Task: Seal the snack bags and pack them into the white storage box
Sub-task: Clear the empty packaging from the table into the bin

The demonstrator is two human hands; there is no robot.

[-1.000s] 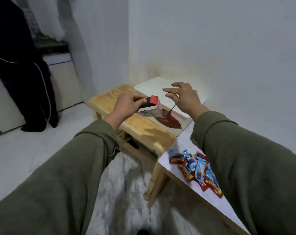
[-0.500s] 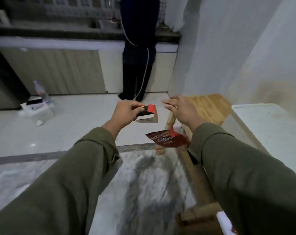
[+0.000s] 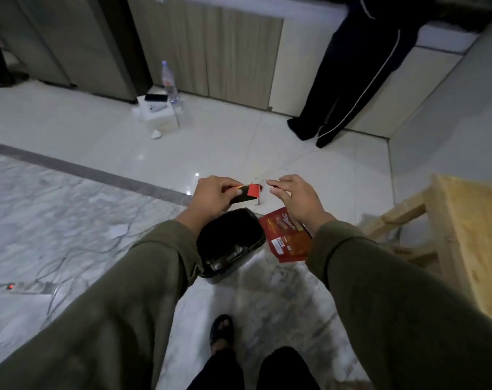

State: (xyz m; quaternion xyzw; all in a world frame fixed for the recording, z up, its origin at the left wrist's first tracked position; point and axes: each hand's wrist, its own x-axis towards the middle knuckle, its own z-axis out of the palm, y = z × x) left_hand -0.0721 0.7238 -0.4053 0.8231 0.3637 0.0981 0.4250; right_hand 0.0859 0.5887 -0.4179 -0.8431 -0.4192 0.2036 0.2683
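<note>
My left hand (image 3: pixel 213 197) pinches a small black, red and white packet-like item (image 3: pixel 246 193) at chest height. Just to its right, my right hand (image 3: pixel 296 199) hovers with fingers partly spread, and a red snack bag (image 3: pixel 285 237) hangs below its palm, apparently held by the lower fingers. The bag's top edge is hidden behind the hand. Both hands are above a black waste bin (image 3: pixel 232 243) on the floor. The white storage box is out of view.
A wooden table (image 3: pixel 470 235) stands at the right edge. Another person's dark trousers (image 3: pixel 349 88) are by the counter. A water bottle (image 3: pixel 169 80), a white box with phones (image 3: pixel 158 112), and a power strip (image 3: pixel 28 287) with cables lie on the floor.
My view has swung left and down, away from the table and white box toward the floor and black bin. Both hands kept their items and stayed close together.
</note>
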